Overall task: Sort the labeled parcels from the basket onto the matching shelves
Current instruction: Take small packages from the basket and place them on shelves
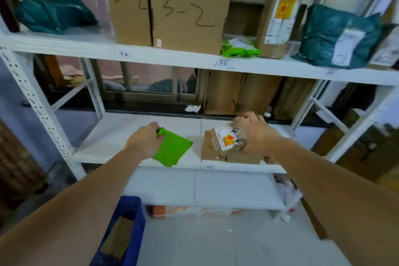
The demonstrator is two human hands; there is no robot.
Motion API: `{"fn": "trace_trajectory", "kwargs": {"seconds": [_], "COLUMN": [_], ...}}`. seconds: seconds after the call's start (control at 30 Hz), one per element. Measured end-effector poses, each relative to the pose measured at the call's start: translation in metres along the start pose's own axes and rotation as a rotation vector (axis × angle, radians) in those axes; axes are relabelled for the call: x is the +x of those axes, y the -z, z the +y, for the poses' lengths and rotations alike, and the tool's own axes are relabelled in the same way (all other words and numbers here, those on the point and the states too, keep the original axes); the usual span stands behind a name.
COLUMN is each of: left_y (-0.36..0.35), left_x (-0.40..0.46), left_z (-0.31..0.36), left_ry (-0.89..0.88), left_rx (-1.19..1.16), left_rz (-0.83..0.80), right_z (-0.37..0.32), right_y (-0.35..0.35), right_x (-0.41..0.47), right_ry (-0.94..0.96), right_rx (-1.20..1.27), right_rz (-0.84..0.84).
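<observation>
On the white metal middle shelf, the left hand pinches a soft, glossy green plastic pouch by its corner. To its right, the right hand grips a boxy brown cardboard parcel with a white label. A blue mesh basket sits near, lower left.

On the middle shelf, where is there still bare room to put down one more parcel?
Bare patch: the middle shelf left of the green pouch held by the left hand. Crowded: the right part, where the right hand grips a labeled brown parcel above other cardboard boxes.
</observation>
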State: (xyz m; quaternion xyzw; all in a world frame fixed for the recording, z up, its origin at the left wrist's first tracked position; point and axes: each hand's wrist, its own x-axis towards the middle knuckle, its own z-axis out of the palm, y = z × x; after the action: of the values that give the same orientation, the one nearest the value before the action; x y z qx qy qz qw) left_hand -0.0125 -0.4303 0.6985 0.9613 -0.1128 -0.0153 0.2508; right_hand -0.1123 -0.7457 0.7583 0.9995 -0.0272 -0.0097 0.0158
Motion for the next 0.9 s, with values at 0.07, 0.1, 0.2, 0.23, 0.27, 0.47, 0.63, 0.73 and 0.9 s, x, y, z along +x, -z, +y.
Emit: {"fn": "trace_trajectory", "kwargs": {"seconds": [0.07,0.1,0.2,0.23,0.27,0.47,0.63,0.73,0.9], "left_y": [-0.011,-0.016,-0.027,-0.029,-0.031,-0.041,-0.059,-0.071,-0.086], "left_x": [-0.007,-0.01,-0.018,-0.02,-0.023,-0.034,-0.045,-0.052,-0.064], "left_z": [0.03,0.044,0.076,0.084,0.091,0.119,0.123,0.129,0.159], "left_ry": [-0.057,-0.085,-0.159,-0.185,-0.21,-0.311,-0.35,-0.389,-0.468], "left_rx": [-0.005,-0.01,-0.004,0.001,0.007,0.008,-0.001,0.013,-0.04], "left_rz": [-0.021,-0.033,-0.074,-0.085,-0.099,-0.12,-0.147,-0.179,-0.268], "right_z": [0.023,0.033,0.054,0.06,0.064,0.088,0.1,0.101,0.103], "right_y": [0.006,0.009,0.013,0.014,0.015,0.019,0.011,0.006,0.0], "right_x": [-0.031,-0.044,-0.079,-0.089,-0.099,-0.157,-0.202,-0.218,-0.228], "right_ry": [-0.059,-0.089,-0.177,-0.207,-0.237,-0.36,-0.421,-0.407,-0.375], "right_rx": [-0.017,-0.021,-0.007,-0.006,-0.002,0.031,-0.001,-0.031,-0.086], "right_rz": [0.018,0.019,0.013,0.01,0.009,0.038,0.032,0.031,0.032]}}
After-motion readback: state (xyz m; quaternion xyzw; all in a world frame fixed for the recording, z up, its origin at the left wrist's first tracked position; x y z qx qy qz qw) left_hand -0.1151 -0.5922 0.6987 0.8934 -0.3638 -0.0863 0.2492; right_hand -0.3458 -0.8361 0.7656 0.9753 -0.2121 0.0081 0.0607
